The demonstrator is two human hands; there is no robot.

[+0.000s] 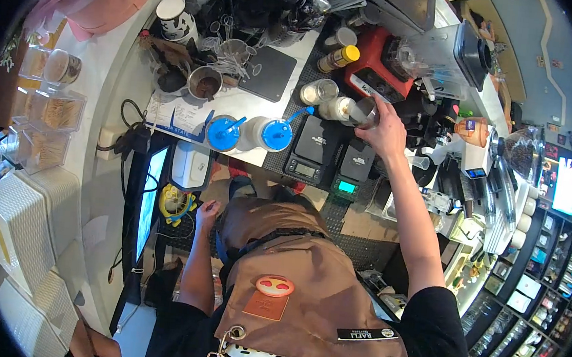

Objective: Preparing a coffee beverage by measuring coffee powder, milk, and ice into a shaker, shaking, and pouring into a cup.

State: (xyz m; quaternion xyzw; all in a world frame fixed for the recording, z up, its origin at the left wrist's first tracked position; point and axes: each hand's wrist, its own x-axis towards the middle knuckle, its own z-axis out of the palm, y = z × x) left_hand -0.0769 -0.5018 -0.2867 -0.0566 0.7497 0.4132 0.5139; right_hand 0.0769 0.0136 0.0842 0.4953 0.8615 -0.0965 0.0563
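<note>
My right hand (pixel 383 128) grips a metal cup (pixel 366 111) above the counter, its mouth tilted toward an open jar of white contents (pixel 337 108). A second jar (pixel 319 91) stands just behind that one. Below the hand lies a small black digital scale (pixel 356 161) with its display lit green; a larger black scale (pixel 315 140) is to its left. My left hand (pixel 208 214) hangs low beside the brown apron (pixel 307 282), fingers loosely bent and apart, with nothing visible in it. A yellow and blue fan (pixel 175 204) is nearby.
Two blue-lidded bottles (pixel 275 134) (pixel 224 133) stand near the counter's front edge. Behind the jars are a yellow-capped bottle (pixel 340 58) and a red blender base (pixel 377 66). A coffee grinder (pixel 477 154) is at right. Wooden sticks fill clear boxes (pixel 54 112) on the left ledge.
</note>
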